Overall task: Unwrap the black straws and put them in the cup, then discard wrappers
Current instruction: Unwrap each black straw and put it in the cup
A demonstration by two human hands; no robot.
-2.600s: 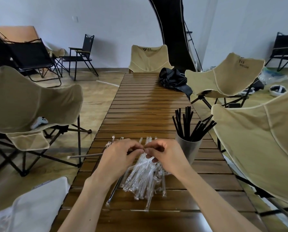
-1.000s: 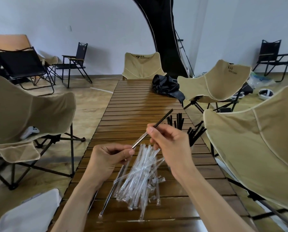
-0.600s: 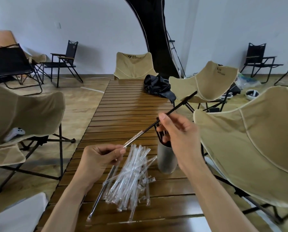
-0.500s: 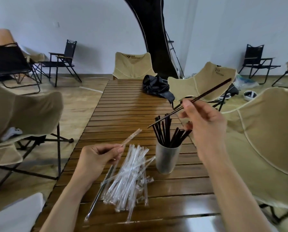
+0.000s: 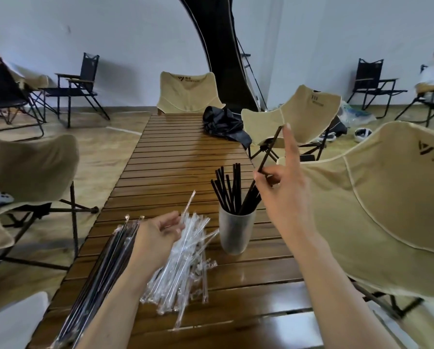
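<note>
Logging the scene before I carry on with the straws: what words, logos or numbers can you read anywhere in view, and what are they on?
No text can be read in full.
Far beige chair: a dark V-shaped logo with two lines of small print beside it, too blurred to read.
Middle beige chair: a small dark logo and print, too blurred to read.
Near beige chair: a larger V-shaped logo with characters cut off at the frame edge, unreadable.
Cup and wrappers: no print visible.

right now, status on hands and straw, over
Right hand pinching black straw, lower end entering cup. Left hand holding empty wrapper. Nothing blocking.
</note>
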